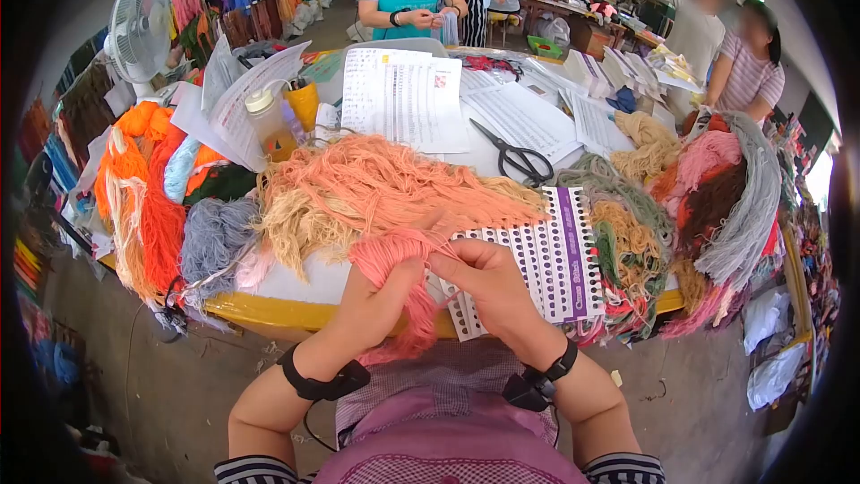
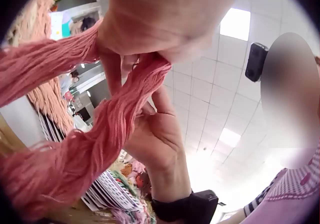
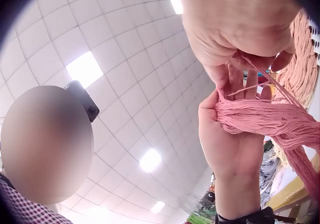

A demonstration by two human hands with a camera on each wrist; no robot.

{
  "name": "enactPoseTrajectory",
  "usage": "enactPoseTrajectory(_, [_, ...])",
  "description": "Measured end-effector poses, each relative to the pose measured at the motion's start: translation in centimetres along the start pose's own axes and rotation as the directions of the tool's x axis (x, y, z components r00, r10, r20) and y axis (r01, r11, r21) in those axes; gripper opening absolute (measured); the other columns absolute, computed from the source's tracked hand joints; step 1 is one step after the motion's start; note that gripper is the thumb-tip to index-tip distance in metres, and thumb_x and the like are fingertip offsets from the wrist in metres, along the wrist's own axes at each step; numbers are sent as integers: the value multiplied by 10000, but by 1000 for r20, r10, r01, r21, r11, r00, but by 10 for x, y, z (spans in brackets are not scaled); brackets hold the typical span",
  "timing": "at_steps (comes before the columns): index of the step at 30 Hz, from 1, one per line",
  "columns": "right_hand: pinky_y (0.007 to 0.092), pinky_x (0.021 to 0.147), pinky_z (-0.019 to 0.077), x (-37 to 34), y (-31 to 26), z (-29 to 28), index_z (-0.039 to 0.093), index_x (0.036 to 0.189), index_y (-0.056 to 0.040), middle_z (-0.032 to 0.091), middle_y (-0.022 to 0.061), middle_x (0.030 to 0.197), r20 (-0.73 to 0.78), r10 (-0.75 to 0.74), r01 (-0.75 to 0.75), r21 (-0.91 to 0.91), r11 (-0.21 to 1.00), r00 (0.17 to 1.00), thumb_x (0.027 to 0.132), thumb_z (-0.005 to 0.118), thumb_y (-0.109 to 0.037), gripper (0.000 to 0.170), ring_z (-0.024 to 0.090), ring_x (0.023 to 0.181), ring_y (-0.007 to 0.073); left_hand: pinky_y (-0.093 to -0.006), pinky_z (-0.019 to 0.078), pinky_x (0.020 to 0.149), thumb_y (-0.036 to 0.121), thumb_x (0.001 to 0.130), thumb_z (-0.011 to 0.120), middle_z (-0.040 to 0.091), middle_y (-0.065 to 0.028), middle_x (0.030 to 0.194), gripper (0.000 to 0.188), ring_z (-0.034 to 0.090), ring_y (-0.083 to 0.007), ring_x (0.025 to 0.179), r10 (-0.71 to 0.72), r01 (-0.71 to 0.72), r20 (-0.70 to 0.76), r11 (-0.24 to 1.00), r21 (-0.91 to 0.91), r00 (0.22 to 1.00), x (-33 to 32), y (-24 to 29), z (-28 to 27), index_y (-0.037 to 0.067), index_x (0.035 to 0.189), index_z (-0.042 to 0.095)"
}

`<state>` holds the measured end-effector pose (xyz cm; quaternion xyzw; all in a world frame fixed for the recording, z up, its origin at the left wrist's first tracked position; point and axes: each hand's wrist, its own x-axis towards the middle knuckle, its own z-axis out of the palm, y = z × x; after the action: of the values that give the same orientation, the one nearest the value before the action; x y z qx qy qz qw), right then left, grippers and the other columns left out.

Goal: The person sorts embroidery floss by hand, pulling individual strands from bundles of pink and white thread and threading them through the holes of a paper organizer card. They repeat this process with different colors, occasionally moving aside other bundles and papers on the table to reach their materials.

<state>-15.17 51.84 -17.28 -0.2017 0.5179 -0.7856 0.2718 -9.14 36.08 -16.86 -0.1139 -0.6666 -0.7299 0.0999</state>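
A skein of pink thread (image 1: pixel 394 260) hangs from my left hand (image 1: pixel 381 305), which grips it near the table's front edge. Its two halves drape down, as the left wrist view shows with the pink skein (image 2: pixel 115 114). My right hand (image 1: pixel 491 282) is close beside the left and pinches a few strands (image 3: pixel 267 76) drawn out from the bundle. In the right wrist view the left thumb (image 3: pixel 209 109) presses on the gathered thread. Under and beside the right hand lie white punched cards (image 1: pixel 528 269) with purple print.
A pile of peach thread (image 1: pixel 385 179) spreads behind the hands. Black scissors (image 1: pixel 515 152) lie on papers (image 1: pixel 403 99) farther back. Orange skeins (image 1: pixel 143 179) and grey-blue thread (image 1: pixel 215 237) sit at left, grey skeins (image 1: pixel 743 206) at right. A fan (image 1: pixel 141 27) stands back left; people are beyond the table.
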Motion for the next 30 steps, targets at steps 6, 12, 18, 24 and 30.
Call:
enactPoseTrajectory(6, [221,682,475,-2,-1,-1,681,895,-24,671,4,852,-25,-12,10,-71,997,1000,876,672,-89,68,598,763,59,-310,405,996,103,941,488,506,-150,1365,309,514,-178,1189,-168,152,-64,968,-198,984,0,10,4,-58,1188,577])
enactPoseTrajectory(12, [211,716,454,0,2,-1,658,922,-41,647,-5,863,-78,-43,52,116,992,996,889,643,-96,65,576,778,56,-327,474,877,175,956,475,649,-92,1063,276,605,-191,979,-184,168,-75,969,-179,980,1,10,-11,-6,1121,602])
enactPoseTrajectory(18, [186,617,415,-38,-58,-57,642,941,-70,578,-55,794,0,246,-220,-446,867,969,899,647,-209,145,509,717,25,-213,218,415,186,952,463,247,97,519,261,237,-34,428,-303,17,-125,424,-906,945,-40,19,-144,165,697,414])
enactPoseTrajectory(24, [215,476,350,-48,-133,-166,669,934,-83,555,-46,664,-252,76,-220,-617,756,965,863,689,-267,198,471,572,51,-221,188,381,192,955,440,252,92,516,265,229,-40,414,-309,-277,-583,653,-704,752,-140,11,-278,173,691,422])
enactPoseTrajectory(30, [265,447,360,-64,-205,-265,686,831,-31,557,-9,622,-539,-531,-180,-792,583,654,828,676,-217,186,475,490,97,-222,137,328,228,952,472,245,88,501,271,202,-40,375,-168,-375,-837,836,-400,521,-223,19,-366,183,689,427])
